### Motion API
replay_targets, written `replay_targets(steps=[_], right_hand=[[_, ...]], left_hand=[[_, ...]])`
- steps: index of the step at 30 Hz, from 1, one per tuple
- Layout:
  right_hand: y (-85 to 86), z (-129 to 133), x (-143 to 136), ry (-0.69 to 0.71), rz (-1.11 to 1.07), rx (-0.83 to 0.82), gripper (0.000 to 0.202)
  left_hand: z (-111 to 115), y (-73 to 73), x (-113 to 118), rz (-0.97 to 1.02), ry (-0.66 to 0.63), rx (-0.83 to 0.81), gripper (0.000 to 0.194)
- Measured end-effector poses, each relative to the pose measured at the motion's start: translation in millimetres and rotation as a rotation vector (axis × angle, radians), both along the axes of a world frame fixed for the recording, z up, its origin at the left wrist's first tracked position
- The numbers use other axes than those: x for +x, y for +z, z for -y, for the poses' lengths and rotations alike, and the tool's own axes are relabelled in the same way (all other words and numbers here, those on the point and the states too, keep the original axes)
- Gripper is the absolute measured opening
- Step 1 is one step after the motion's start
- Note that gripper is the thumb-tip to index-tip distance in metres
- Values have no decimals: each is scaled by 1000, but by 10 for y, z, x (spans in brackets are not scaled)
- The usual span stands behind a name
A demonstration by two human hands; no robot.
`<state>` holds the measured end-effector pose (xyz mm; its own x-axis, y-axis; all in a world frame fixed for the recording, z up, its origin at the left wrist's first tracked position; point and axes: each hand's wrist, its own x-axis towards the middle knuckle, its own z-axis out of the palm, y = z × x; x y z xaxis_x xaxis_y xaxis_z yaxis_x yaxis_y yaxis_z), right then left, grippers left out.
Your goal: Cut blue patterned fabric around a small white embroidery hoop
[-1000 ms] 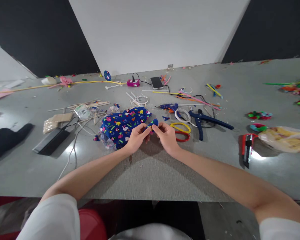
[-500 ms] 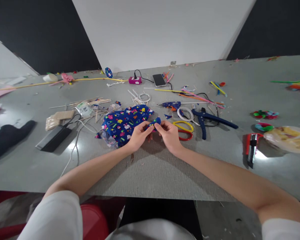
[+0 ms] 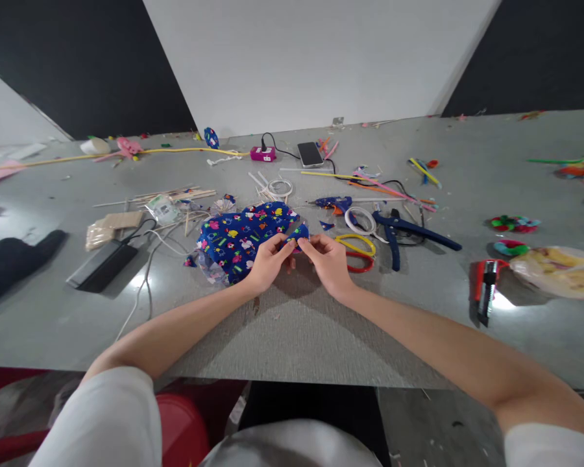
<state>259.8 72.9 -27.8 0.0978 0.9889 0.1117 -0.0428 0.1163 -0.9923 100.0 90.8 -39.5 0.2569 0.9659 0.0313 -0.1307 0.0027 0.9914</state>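
Between my two hands is a small piece of blue patterned fabric [image 3: 299, 232], pinched by thumbs and fingers just above the table. My left hand [image 3: 271, 263] grips its left side, and my right hand [image 3: 328, 261] pinches the right side. Much of the piece is hidden behind the fingers. A larger blue printed cloth [image 3: 243, 237] lies spread beside my left hand, with clear plastic under its lower edge. Close to my right hand are yellow-handled and red-handled scissors loops [image 3: 359, 245]. A blue glue gun [image 3: 333, 204] rests beyond them.
Dark blue cutters [image 3: 394, 237] and a white ring [image 3: 360, 220] lie to the right. Farther right are a box cutter [image 3: 487, 292] and a plastic bag [image 3: 559, 271]. On the left are a black adapter [image 3: 104, 264], cables and wooden sticks [image 3: 175, 194]. A phone [image 3: 310, 154] sits at the back.
The small fabric piece has shifted and turned slightly between my fingers, with less of it showing now. Both hands stay in nearly the same place, still pinching it.
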Motion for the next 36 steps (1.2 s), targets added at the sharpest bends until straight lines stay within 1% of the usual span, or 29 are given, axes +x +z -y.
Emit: replay_targets(steps=[10,21,24,28,33,36], right_hand=[[5,3,11,22,18,-14,43],[1,-2,17,43,31,-9,42],[-19,-2,13,39,17,-3,41],[-75,-30,17,47,-56,20,37],[-161,-74,24,76,-133,72,41],[-163,-71,15,57,-136,80,44]], left_hand=[[-2,29,6,51,17,-7,38],[-11,8,8,57,22,0,38],[-12,2,8,52,24,8,37],[-15,-20,5,52,9,16,37],[-17,-31,0,24,1,7,39],[-20,-33,-4,3,-8,20,39]])
